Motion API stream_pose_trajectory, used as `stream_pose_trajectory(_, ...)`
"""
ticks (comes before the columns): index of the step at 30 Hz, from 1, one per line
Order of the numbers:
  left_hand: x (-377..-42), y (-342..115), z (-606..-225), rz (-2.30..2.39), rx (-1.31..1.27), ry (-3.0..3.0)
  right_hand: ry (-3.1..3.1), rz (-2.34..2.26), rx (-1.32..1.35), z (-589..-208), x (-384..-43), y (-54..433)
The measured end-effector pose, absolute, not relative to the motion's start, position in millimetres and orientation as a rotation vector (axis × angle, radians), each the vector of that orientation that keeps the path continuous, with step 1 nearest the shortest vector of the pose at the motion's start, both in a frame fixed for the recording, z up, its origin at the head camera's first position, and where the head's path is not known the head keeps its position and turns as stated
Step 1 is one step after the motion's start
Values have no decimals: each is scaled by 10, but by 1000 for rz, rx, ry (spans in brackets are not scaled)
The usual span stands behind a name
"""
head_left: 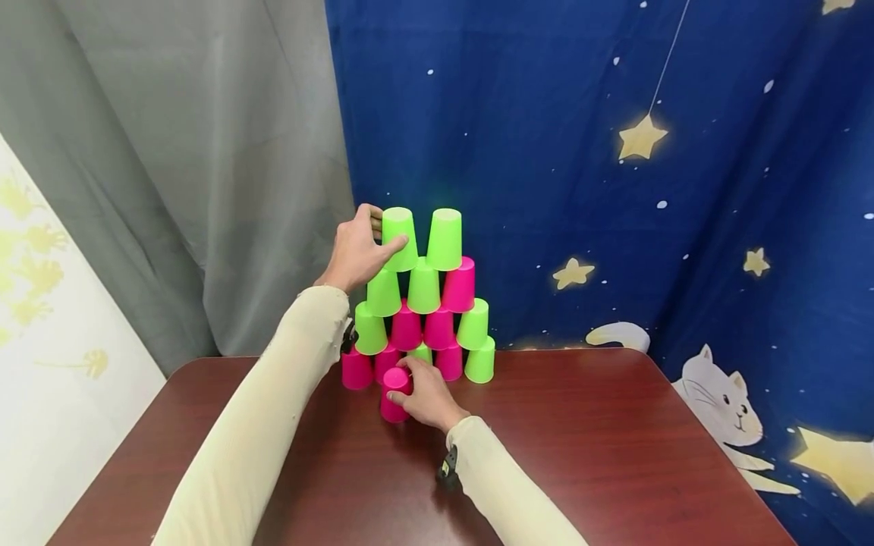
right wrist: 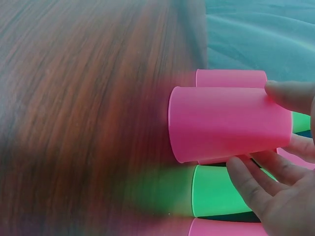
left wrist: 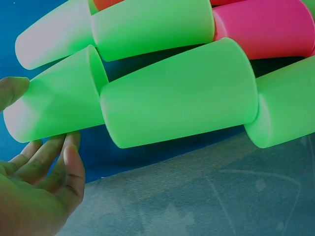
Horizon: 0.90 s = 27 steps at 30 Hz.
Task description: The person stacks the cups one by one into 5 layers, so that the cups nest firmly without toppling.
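Observation:
A pyramid of upside-down green and pink cups stands on the table, two green ones at its top. My left hand (head_left: 358,246) holds the top left green cup (head_left: 399,241), thumb across its front and fingers on the far side. In the left wrist view that green cup (left wrist: 59,101) rests against the rim of a lower one. To its right is the other top green cup (head_left: 445,240). My right hand (head_left: 432,394) grips an upside-down pink cup (head_left: 394,406) in front of the bottom row. The right wrist view shows that pink cup (right wrist: 226,123) between thumb and fingers.
The reddish-brown table (head_left: 580,447) reaches back to a blue curtain (head_left: 532,136) with stars and a cat. A grey curtain (head_left: 259,152) hangs at the left. Bottom-row cups, such as a green one (head_left: 481,361), stand close behind the right hand.

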<state>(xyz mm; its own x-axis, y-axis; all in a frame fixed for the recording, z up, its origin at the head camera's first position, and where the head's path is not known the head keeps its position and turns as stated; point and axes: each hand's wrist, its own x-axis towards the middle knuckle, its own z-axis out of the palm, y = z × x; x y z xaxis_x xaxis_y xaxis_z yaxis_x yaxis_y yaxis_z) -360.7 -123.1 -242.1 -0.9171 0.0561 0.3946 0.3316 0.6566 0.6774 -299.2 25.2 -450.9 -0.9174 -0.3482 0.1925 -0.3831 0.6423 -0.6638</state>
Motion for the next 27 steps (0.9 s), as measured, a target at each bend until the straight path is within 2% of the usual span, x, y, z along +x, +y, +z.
stream_pose_trajectory(18,-3616,-1199,-2460,-1112,-305,-2566,-2769,1164,648,-4512,-2991,254)
stream_pose_trajectory(27,-3519,-1369,-2563,-1087,-262,-2559,-2785,1163,661,-4454,-3012,311)
